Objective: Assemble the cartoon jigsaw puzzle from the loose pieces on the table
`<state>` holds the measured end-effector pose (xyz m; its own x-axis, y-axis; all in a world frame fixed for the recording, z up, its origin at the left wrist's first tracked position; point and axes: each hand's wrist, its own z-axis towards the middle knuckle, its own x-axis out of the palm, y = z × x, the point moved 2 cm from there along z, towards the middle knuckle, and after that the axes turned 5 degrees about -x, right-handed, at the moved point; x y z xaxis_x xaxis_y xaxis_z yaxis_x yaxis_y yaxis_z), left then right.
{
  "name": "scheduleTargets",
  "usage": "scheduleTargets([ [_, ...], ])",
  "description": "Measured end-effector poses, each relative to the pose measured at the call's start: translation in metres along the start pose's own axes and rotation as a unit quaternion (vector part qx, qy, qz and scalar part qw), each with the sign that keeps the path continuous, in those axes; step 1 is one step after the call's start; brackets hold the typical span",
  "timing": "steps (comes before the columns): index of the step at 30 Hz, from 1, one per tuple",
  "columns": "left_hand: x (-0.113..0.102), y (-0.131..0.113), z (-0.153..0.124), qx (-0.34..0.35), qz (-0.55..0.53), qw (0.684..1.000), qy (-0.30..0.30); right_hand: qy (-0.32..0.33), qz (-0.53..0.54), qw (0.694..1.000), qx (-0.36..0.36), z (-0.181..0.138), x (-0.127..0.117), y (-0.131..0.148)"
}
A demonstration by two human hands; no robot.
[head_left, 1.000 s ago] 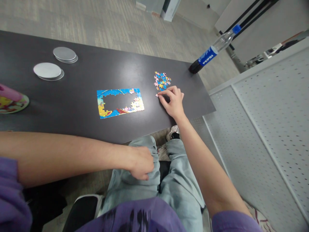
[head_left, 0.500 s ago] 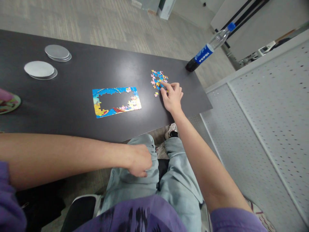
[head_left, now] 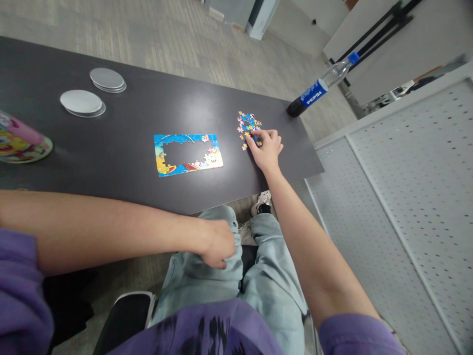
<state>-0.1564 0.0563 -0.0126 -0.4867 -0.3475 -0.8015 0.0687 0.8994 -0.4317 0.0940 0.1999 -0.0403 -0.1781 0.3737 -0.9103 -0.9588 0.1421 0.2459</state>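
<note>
Hidden, cut-off and unclear parts

The right hand [head_left: 266, 148] covers the near edge of the loose puzzle pieces [head_left: 248, 124]; whether its grip pinches one is too small to tell. The left hand [head_left: 218, 242], below the surface [head_left: 121, 162] edge, curls its fingers under, out of sight. Far left of both, the tin [head_left: 20, 143] is cut by the frame edge.

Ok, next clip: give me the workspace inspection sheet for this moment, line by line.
Surface: dark table, matte, some glare.
Job's things: loose puzzle pieces in a small pile; partly built puzzle frame, middle open.
Clutter: two stacks of grey discs, colourful tin, Pepsi bottle at far corner.
Grippers: right hand fingers on the pile; left hand closed on the lap.
Cables: nothing seen.
Surroundings: perforated white panel, grey floor.
</note>
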Motion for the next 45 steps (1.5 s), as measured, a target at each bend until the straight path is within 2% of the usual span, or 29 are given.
scheduleTargets([
  [12, 0.000, 0.001, 0.000, -0.005, 0.001, 1.000, 0.001, -0.009, 0.114, 0.993, -0.016, 0.009, 0.002, -0.004],
  [19, 0.006, 0.001, 0.002, -0.004, -0.002, 1.000, -0.017, -0.035, 0.219, 0.974, -0.034, 0.014, 0.010, -0.011],
  [25, 0.015, 0.002, 0.010, -0.009, -0.033, 0.998, -0.053, -0.073, 0.282, 0.953, -0.077, 0.001, 0.001, -0.006],
  [29, 0.013, 0.003, 0.014, -0.004, -0.066, 0.995, -0.069, -0.073, 0.334, 0.933, -0.114, -0.014, 0.006, 0.025],
  [34, 0.010, 0.005, 0.013, 0.004, -0.075, 0.995, -0.062, 0.019, 0.401, 0.895, -0.193, -0.034, 0.029, 0.108],
  [38, 0.010, 0.003, 0.011, 0.015, -0.075, 0.996, -0.043, 0.066, 0.450, 0.850, -0.267, -0.048, 0.030, 0.162],
  [41, 0.011, 0.003, 0.011, 0.015, -0.081, 0.996, -0.044, 0.051, 0.431, 0.850, -0.298, -0.055, 0.022, 0.174],
  [45, 0.014, 0.004, 0.013, 0.017, -0.091, 0.994, -0.053, 0.027, 0.405, 0.868, -0.285, -0.060, 0.016, 0.172],
])
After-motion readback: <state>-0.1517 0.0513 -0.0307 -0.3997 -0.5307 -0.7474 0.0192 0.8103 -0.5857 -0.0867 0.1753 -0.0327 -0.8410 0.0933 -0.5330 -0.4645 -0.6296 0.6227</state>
